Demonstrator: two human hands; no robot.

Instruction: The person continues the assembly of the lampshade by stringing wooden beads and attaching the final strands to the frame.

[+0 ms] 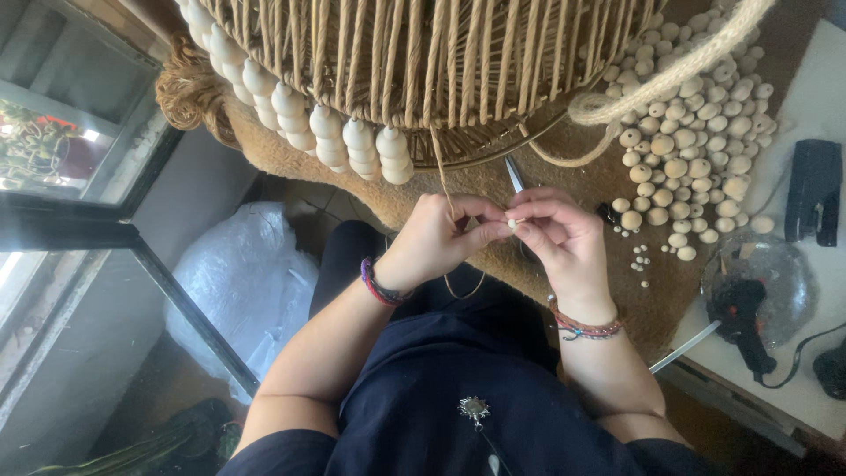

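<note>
My left hand (438,236) pinches a thin tan cord (438,159) that hangs from a woven rope piece (423,62) above. My right hand (560,231) holds a small pale wooden bead (512,224) at the cord's end, fingertips of both hands meeting there. A loop of the cord (464,289) droops below my left wrist. Strings of larger white beads (304,119) trim the woven piece's lower edge. Metal scissor tips (514,174) poke out just above my right hand.
A heap of loose wooden beads (692,123) lies on brown felt (608,176) to the right. A thick rope loop (617,97) crosses it. A black glue gun (745,322) and a black tool (812,189) rest on the white table at right. A white plastic bag (242,282) sits at lower left.
</note>
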